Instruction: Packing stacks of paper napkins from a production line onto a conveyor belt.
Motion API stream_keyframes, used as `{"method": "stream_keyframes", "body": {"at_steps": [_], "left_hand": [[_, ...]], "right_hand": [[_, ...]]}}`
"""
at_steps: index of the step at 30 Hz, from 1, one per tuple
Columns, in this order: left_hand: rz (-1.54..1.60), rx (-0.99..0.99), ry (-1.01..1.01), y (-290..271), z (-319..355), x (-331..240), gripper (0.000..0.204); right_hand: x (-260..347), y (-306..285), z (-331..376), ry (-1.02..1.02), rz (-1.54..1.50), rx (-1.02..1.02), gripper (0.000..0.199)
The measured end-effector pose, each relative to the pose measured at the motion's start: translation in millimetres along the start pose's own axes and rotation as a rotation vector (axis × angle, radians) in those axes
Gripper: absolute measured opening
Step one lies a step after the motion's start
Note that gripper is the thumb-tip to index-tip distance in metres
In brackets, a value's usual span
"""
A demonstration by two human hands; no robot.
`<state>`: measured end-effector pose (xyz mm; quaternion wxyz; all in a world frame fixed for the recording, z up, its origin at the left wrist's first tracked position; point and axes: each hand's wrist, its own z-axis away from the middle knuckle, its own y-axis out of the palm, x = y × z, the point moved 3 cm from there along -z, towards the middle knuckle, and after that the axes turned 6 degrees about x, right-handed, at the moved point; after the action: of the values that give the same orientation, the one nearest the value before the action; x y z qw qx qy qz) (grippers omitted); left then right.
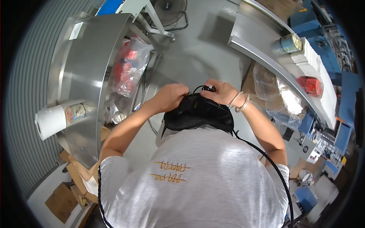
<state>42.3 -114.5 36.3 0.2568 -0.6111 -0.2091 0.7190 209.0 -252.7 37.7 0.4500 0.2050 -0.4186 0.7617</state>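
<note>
In front of my waist sits a black pouch [197, 114] with a mesh panel, under the front of my light grey T-shirt [213, 178]. My left hand [176, 95] is closed at the pouch's upper left edge, its fingertips pinching the rim. At the upper right edge, my right hand [219, 92] is closed around a small black cable piece [209, 88], thumb against the pouch. A thin black cable loop shows between both hands. Another black cable [266, 154] runs from the pouch's right side along my right arm. Two bangles [242, 102] circle my right wrist.
A steel table [85, 57] on the left bears a white paper roll [51, 121] and a wrapped roll. Plastic-bagged red items [129, 68] lie beneath. The right-hand steel bench [258, 41] holds white stacks and a red roll [310, 86]. A fan [167, 9] stands ahead.
</note>
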Motion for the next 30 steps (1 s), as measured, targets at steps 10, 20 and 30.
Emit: {"method": "stream_keyframes", "body": {"at_steps": [10, 20, 30], "left_hand": [[0.459, 0.286, -0.512, -1.0, 29.8, 33.1, 0.043], [0.128, 0.001, -0.295, 9.5, -10.5, 27.6, 0.018], [0.004, -0.295, -0.002, 0.7, -7.6, 18.5, 0.007]], "right_hand": [[43.4, -11.8, 30.6, -0.391, -0.801, -0.130, 0.016], [66.7, -27.3, 46.4, -0.284, 0.003, -0.027, 0.028], [51.8, 33.5, 43.6, -0.418, 0.176, -0.197, 0.025]]}}
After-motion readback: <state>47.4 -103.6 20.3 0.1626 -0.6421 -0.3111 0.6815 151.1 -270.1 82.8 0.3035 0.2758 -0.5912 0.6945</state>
